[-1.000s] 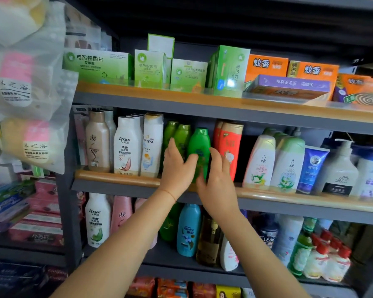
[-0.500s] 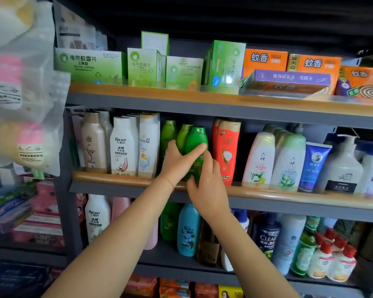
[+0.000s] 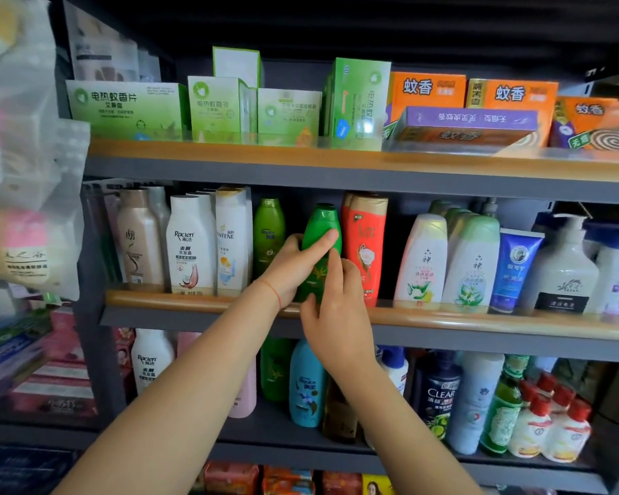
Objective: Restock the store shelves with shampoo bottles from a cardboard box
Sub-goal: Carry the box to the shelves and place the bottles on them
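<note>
Both hands on one green bottle (image 3: 323, 223) at the middle shelf (image 3: 444, 317) — the left hand (image 3: 293, 266) wraps its waist, the right hand (image 3: 336, 309) pinches lower down. Smooth plastic, likely slick and fairly heavy when full — best held mid-body, between its green (image 3: 268, 234) and red (image 3: 367, 244) neighbours.

Mid shelf (image 3: 444, 317): green bottle (image 3: 322, 226) betw. Pantene (image 3: 231, 241) & red bottle (image 3: 367, 244); boxes (image 3: 226, 108) on shelf above.
</note>
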Tool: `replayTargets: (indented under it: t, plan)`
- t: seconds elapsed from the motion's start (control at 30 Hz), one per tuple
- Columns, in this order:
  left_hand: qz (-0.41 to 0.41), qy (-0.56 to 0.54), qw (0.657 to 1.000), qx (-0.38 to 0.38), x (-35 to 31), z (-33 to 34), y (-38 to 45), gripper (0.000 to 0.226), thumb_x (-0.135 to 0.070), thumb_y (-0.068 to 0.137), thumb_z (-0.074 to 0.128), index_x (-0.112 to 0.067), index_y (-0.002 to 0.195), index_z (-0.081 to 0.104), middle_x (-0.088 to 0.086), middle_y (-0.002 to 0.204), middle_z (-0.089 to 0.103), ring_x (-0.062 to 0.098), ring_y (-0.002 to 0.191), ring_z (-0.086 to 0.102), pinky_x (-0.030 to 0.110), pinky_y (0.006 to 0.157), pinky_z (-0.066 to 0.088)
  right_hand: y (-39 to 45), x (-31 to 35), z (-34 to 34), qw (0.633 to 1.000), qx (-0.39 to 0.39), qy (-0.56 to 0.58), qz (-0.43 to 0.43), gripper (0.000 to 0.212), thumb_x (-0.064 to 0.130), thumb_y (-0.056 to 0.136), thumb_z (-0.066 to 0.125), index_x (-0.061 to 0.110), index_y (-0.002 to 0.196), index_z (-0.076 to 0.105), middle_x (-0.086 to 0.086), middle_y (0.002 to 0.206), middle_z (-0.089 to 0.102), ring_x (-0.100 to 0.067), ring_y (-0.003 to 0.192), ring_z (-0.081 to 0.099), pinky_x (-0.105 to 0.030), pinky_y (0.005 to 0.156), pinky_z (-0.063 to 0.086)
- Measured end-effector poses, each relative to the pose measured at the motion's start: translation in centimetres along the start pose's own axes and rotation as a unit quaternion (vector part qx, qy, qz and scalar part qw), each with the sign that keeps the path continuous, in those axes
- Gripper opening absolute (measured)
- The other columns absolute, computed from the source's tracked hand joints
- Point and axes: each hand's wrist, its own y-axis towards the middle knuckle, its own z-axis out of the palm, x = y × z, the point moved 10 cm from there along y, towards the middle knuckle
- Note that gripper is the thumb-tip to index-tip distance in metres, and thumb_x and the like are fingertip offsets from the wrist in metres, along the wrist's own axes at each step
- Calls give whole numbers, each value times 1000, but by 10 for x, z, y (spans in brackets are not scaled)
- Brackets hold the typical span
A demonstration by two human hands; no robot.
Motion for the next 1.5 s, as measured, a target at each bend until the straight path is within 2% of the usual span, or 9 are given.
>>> replayTargets:
  t: [0.2, 0.27, 0.37, 0.47, 0.57, 0.63, 1.0, 1.37, 1.5]
  plan:
    - [5, 58, 998, -3, -5, -4, -8, 62, -61, 85, 64, -18, 129, 54, 0, 120, 67, 13, 108, 65, 27, 87, 51, 1, 4, -8, 999, -29, -22, -12, 57, 10, 87, 52, -3, 142, 41, -17, 126, 48, -27, 112, 50, -37, 94, 49]
    - [87, 128, 984, -91, -21, -28, -23, 53, -55, 92, 60, -17, 128, 56, -5, 118, 64, 9, 109, 61, 24, 88, 47, -2, 14, -16, 997, -65, -4, -42, 47, 7, 88, 49, -3, 133, 50, -17, 119, 52, -28, 108, 52, -37, 91, 50]
    - [350, 277, 843, -300, -66, -72, -83, 25, -31, 92, 62, -12, 108, 63, 2, 111, 61, 17, 104, 58, 30, 90, 48, -2, 38, -19, 991, -85, 26, -104, 33, 5, 90, 48, -1, 119, 61, -15, 112, 57, -27, 102, 55, -38, 88, 50]
    - [348, 478, 711, -381, -60, -90, -86, 56, -40, 84, 61, -10, 130, 53, 17, 144, 44, 34, 135, 38, 45, 111, 30, 21, 62, -5, 986, -65, -14, -156, 24, 1, 86, 55, -3, 107, 64, -17, 105, 59, -32, 94, 58, -42, 84, 52]
    - [258, 545, 717, -349, -40, -107, -60, 91, -58, 79, 55, -17, 154, 23, 15, 164, 15, 37, 151, 10, 54, 121, 9, 59, 90, 17, 977, 15, -103, -188, 23, -8, 73, 62, -6, 96, 63, -21, 100, 58, -38, 88, 58, -47, 73, 53]
    - [239, 564, 710, -348, -34, -115, -56, 102, -53, 76, 70, -19, 157, 17, 15, 165, 13, 39, 152, 9, 58, 119, 11, 84, 99, 37, 964, 102, -178, -168, 30, -8, 82, 54, -5, 111, 57, -22, 118, 52, -38, 107, 52, -43, 86, 50]
    - [265, 550, 722, -326, -33, -126, -61, 99, -42, 77, 75, -20, 157, 20, 16, 163, 19, 40, 150, 16, 61, 116, 23, 139, 66, 90, 890, 286, -352, -32, 54, 11, 98, 41, 18, 150, 29, -24, 146, 37, -42, 134, 35, -49, 107, 31]
    - [300, 484, 757, -320, -40, -125, -70, 90, -44, 81, 67, -21, 154, 21, 18, 161, 22, 41, 148, 19, 59, 115, 27, 138, 70, 78, 897, 252, -361, -44, 58, 31, 98, 53, 34, 150, 26, -15, 139, 50, -37, 131, 40, -52, 109, 24]
    - [297, 453, 777, -320, -41, -126, -73, 86, -49, 81, 55, -19, 155, 24, 16, 161, 21, 38, 149, 19, 55, 115, 26, 137, 79, 74, 900, 253, -346, -77, 43, 36, 90, 65, 26, 130, 52, -8, 131, 56, -32, 128, 45, -48, 108, 25]
